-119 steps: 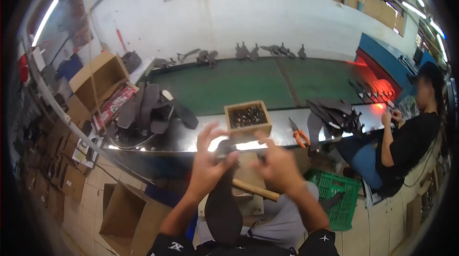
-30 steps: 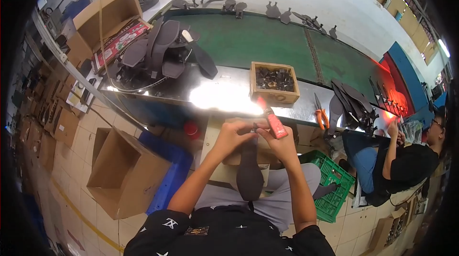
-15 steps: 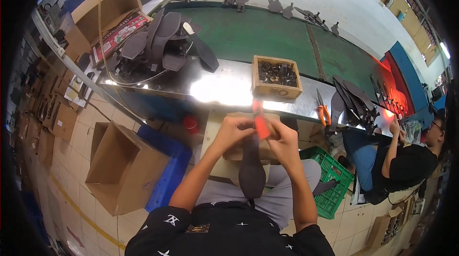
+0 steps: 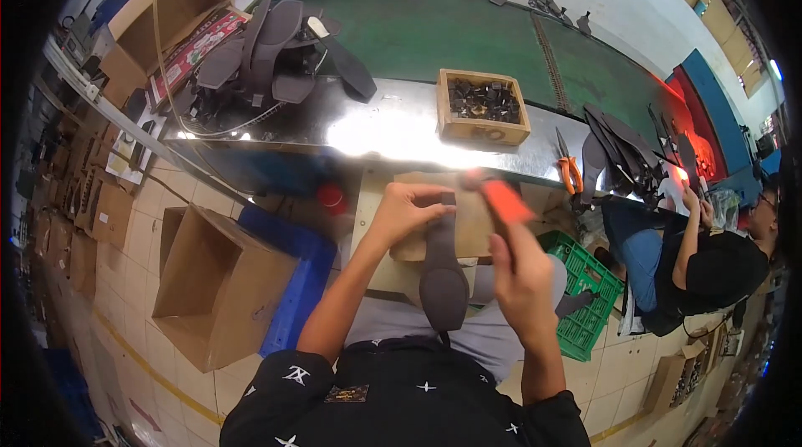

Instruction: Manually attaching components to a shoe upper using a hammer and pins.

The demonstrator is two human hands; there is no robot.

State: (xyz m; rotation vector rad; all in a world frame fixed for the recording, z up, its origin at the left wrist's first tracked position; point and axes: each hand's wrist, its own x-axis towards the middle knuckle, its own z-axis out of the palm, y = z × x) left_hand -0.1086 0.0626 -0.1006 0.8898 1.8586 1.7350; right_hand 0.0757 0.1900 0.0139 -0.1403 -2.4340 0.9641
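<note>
My left hand (image 4: pixel 407 206) pinches the upper end of a dark grey, sole-shaped leather piece (image 4: pixel 442 278) that lies along my lap, over a tan board (image 4: pixel 473 221). My right hand (image 4: pixel 522 273) is raised just right of it and grips a tool with an orange-red handle (image 4: pixel 504 199); the tool's working end is blurred. Both hands sit in front of the metal bench edge.
A wooden box of small dark metal parts (image 4: pixel 482 106) stands on the shiny bench (image 4: pixel 380 125). Orange-handled scissors (image 4: pixel 567 166) lie at the right, a pile of dark leather pieces (image 4: pixel 280 50) at the left. Open cardboard box (image 4: pixel 215 284) and green crate (image 4: pixel 586 292) flank my legs. A seated person (image 4: pixel 706 259) works at right.
My right hand has lifted away to the right with the orange-handled tool, leaving the leather piece held by the left hand alone. The view has tilted down a little.
</note>
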